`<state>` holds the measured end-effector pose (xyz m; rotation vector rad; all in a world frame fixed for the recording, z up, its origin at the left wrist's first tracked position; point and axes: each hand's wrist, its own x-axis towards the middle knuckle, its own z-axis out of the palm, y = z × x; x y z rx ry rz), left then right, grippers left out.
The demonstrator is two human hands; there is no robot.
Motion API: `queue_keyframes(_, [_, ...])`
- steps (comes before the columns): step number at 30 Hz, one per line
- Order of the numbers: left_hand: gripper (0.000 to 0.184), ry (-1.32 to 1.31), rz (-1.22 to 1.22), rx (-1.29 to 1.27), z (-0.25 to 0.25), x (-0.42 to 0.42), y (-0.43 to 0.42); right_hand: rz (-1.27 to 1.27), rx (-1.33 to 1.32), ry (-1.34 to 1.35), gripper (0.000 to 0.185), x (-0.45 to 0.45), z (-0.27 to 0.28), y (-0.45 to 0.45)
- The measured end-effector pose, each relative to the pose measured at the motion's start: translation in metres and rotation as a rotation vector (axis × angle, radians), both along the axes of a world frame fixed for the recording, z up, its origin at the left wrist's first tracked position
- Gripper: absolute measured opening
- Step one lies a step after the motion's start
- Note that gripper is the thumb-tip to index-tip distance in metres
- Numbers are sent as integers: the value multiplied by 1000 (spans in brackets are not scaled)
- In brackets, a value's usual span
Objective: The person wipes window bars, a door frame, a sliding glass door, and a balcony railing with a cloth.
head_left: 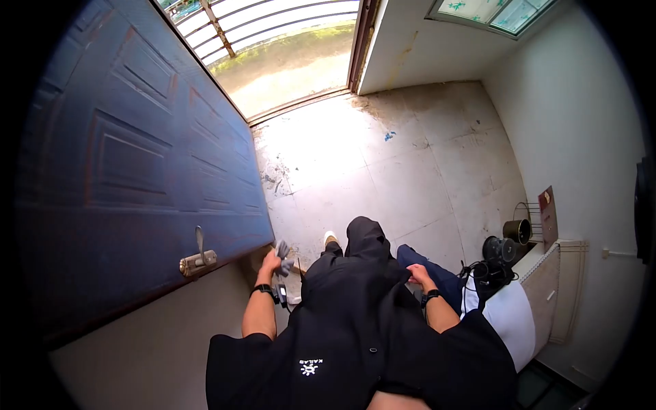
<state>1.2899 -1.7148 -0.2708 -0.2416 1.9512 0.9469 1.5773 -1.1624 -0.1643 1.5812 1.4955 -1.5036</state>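
Note:
My left hand is at my left side, near the door's lower edge, with its fingers closed on grey gloves. At my right side, my right hand is closed with its fingertips on the hem of my black shirt. Both wrists carry dark bands. Below the shirt show my dark trousers and one light shoe.
A blue panelled door with a metal handle stands open at left. Beyond the doorway is a railing. Dirty tiles cover the floor. At right are black cables, a round tin and a cabinet.

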Motion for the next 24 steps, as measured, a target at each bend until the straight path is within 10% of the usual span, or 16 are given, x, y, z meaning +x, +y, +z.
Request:
queue_keyframes(4, [36,56,401,447,194,-203,147,-72,-67,-107,12,-40,-3,30])
queue_keyframes(13, [59,-19,630,1018,292,-448,302,-1,-130,-51,19,-320,-82,165])
queue_keyframes(18, [58,24,637,1115,354,-462,319,442,-58,468,36,-577,17,178])
queue_keyframes(24, [57,-16,619,1227,358,-534,333,527,-620,977,70,-818,198,93])
